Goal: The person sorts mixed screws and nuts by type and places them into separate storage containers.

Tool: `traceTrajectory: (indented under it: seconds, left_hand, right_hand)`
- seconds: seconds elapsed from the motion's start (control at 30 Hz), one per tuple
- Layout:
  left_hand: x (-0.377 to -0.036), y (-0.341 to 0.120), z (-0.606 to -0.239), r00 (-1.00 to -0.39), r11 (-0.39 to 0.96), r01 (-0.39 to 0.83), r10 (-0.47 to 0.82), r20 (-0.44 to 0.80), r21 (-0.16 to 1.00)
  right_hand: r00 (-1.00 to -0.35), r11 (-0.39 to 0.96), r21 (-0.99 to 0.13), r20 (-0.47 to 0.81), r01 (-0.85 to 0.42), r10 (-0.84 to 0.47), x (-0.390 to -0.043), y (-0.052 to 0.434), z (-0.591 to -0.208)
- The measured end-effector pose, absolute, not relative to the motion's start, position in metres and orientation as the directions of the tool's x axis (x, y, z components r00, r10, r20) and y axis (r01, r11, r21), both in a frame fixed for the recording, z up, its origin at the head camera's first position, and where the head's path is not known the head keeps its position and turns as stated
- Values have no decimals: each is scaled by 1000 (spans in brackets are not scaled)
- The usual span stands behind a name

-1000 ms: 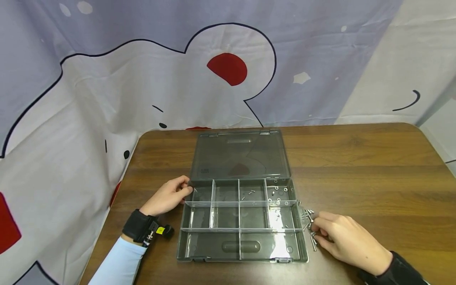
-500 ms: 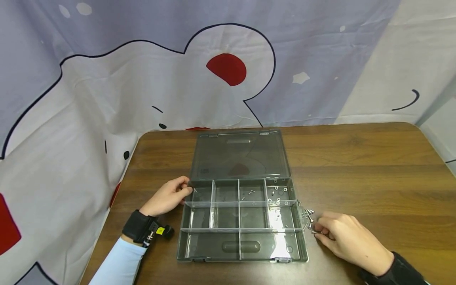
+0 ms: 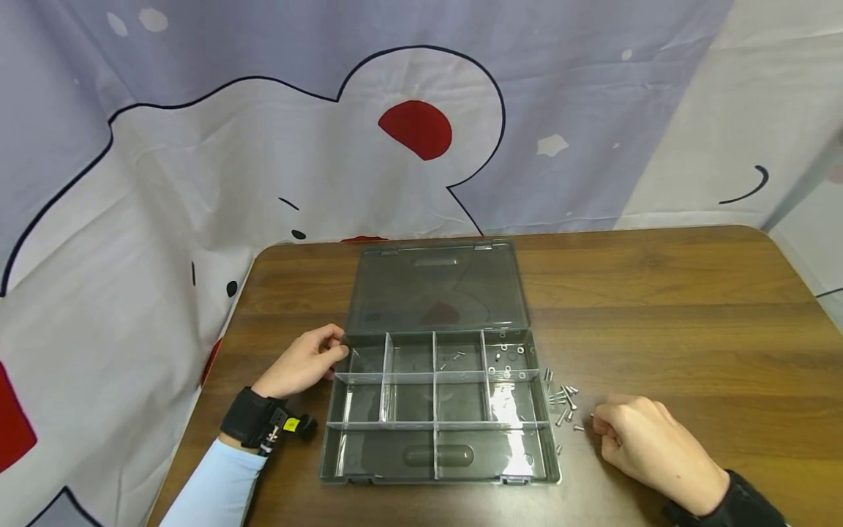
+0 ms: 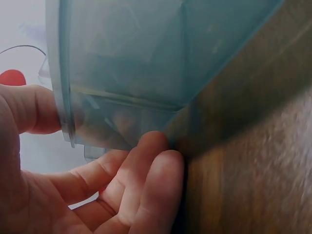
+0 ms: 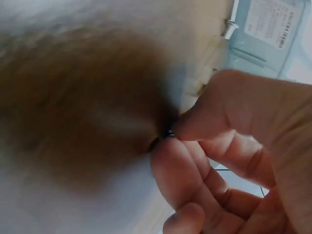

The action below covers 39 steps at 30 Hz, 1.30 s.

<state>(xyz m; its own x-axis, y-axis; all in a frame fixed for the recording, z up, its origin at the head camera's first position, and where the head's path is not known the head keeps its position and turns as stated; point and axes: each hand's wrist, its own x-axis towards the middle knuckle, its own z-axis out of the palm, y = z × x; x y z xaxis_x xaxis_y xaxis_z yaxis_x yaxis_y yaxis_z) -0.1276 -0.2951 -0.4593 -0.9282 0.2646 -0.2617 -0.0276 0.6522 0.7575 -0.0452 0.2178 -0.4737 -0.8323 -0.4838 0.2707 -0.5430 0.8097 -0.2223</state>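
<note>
A grey see-through compartment box (image 3: 416,461) lies with its lid (image 3: 437,285) folded back on the wooden table. At its back left corner my left hand (image 3: 299,366) grips the wall, with the thumb and the fingers on either side of the plastic in the left wrist view. To the right of the box, my right hand (image 3: 648,446) pinches a small dark piece (image 5: 169,133), apparently a screw, between thumb and index finger; most of it is hidden. Several loose silver screws (image 3: 566,399) lie between that hand and the box.
Small nuts (image 3: 520,350) are scattered in the back right compartment, and a few tiny screws (image 3: 458,355) lie in the one beside it. Behind the table (image 3: 658,293) hangs a printed curtain (image 3: 263,161).
My right hand has drawn back to the right from the screws, and its fingers have closed further. Screws that it covered now show. The left hand keeps its hold on the box.
</note>
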Motion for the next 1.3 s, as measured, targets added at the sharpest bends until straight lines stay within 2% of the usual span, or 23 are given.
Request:
traceTrajectory:
  seconds: [0.2,0.53,0.73,1.0,1.3]
  left_hand:
    - [-129,-299,-460,-932,667,-38,246,-268,744]
    - [-129,-296,-460,-929,675,-26,255,-267,737]
    - [-128,-297,-460,-930,679,-23,254,-264,734]
    - [-128,-297,-462,-932,687,-18,252,-262,726]
    - [-127,-297,-462,-934,684,-20,247,-257,730]
  right_hand:
    - [-803,781,-230,321,-580,-502,-47,214,-465]
    - [-618,535,-314,484,-784,-620,-94,188,-407]
    - [-539,387,-381,491,-840,-685,-129,151,-380]
    - [-505,324,-411,484,-852,-715,-156,107,-363]
    - [-508,307,-441,469,-844,-723,-161,86,-360]
